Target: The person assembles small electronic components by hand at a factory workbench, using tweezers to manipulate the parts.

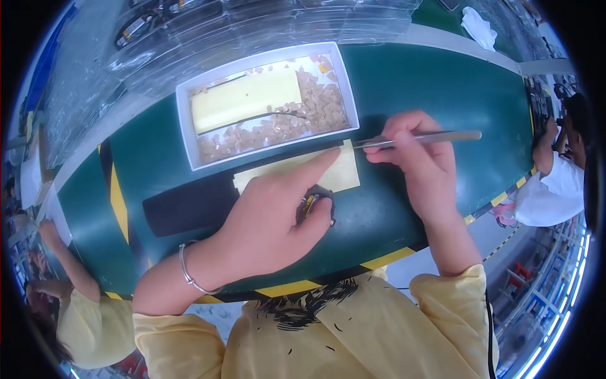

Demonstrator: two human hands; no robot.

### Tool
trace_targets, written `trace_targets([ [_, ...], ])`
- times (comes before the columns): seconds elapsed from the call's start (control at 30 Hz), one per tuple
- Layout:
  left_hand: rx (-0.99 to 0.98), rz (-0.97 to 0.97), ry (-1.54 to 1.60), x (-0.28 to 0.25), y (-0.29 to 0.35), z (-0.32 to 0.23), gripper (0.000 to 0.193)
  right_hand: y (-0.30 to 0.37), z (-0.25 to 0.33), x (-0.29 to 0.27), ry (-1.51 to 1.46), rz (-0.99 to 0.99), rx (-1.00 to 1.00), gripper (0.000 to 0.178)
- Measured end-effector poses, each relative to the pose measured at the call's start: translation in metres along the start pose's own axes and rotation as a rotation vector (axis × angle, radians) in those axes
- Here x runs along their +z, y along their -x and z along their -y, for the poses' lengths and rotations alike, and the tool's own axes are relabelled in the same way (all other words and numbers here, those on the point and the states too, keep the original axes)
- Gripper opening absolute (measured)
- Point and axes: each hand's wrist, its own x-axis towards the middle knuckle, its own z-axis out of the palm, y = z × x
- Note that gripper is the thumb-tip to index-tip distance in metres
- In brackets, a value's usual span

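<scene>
My right hand (418, 163) grips metal tweezers (420, 139) whose tips reach the upper right corner of a pale yellow sheet (341, 175) lying on the green table. My left hand (271, 218) rests over that sheet, index finger stretched toward the tweezer tips, while thumb and fingers pinch a small dark part with a yellow end (310, 203). A silver bracelet (186, 268) sits on my left wrist.
A white tray (183, 120) behind the sheet holds several small tan pieces and a yellow sheet (246, 96). A black mat (183, 205) lies left of my hand. Clear plastic trays (252, 25) stack at the back. Other people sit at far left (76, 303) and right (555, 183).
</scene>
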Motion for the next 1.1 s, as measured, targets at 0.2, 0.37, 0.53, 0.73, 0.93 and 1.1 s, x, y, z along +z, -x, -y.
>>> trace_targets([
  [0.2,0.048,-0.089,0.065,0.004,-0.007,0.015,0.057,-0.003,-0.009,0.001,0.054,0.079,-0.037,0.022],
  [0.37,0.043,-0.061,0.076,0.003,-0.010,0.017,0.054,-0.002,-0.012,0.001,0.055,0.034,-0.037,0.019],
  [0.53,0.012,-0.006,0.096,-0.002,-0.013,0.015,0.053,-0.003,-0.013,0.000,0.066,0.032,-0.052,0.020],
  [0.73,0.013,0.002,0.052,-0.002,-0.014,0.014,0.052,-0.008,-0.008,-0.008,0.058,0.082,-0.039,0.017],
  [0.93,-0.018,0.036,0.056,-0.004,-0.014,0.012,0.050,-0.010,-0.007,-0.012,-0.087,0.082,0.023,0.018],
  [1.1,-0.102,0.045,0.414,-0.002,-0.010,0.013,0.048,-0.010,-0.002,-0.013,-0.157,0.046,0.018,0.018],
])
